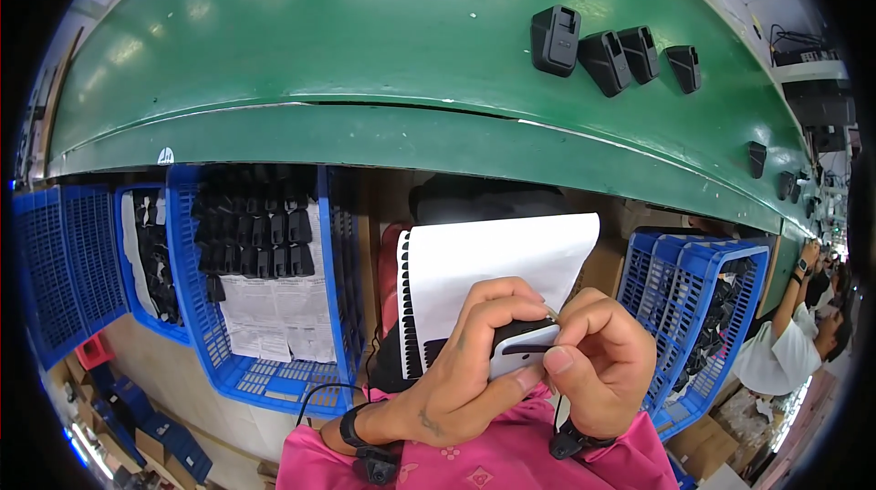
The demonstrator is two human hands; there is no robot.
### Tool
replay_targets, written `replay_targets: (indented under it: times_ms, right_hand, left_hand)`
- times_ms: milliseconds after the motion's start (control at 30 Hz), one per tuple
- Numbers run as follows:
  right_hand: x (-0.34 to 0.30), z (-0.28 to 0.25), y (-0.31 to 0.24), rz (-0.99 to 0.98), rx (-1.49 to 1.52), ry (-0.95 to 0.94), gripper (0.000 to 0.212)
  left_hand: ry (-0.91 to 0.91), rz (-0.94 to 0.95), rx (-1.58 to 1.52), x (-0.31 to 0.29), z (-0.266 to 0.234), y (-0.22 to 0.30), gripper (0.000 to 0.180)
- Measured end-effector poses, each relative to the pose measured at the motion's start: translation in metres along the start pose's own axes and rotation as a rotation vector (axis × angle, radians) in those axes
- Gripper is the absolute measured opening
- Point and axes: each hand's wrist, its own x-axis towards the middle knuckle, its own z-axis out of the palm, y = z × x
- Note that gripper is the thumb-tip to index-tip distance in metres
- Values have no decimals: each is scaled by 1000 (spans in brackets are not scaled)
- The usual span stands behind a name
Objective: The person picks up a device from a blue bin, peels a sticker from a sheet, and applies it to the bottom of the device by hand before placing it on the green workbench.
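Observation:
My left hand (461,371) is wrapped round a small rounded device (526,344) with a grey face and a black edge, held above my lap. A dark band crosses the grey face towards my right thumb. Thumb and fingers of my right hand (602,362) are pinched together at the device's right edge; what sits between them is hidden. Under both hands lies a white paper pad (497,248) with a black, comb-like left edge. Each wrist wears a black strap with a small black unit.
Ahead runs a green bench (365,43) with several black, dock-shaped housings (555,41) at the right. A blue crate (251,380) of black parts on paper stands at my left, another blue crate (693,326) at my right. Farther right, a person (785,353) sits at the bench.

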Motion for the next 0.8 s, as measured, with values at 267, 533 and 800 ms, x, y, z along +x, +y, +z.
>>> replay_targets:
  times_ms: [267,533,800]
  right_hand:
    - [1,0,1,-1,-1,6,13]
    - [2,0,0,4,-59,28,14]
    - [2,-1,4,-51,-130,30,14]
  left_hand:
    - [3,0,30,1,0,0,49]
    - [30,-12,-11,-1,1,-2,45]
    - [123,-31,9,-1,9,-4,48]
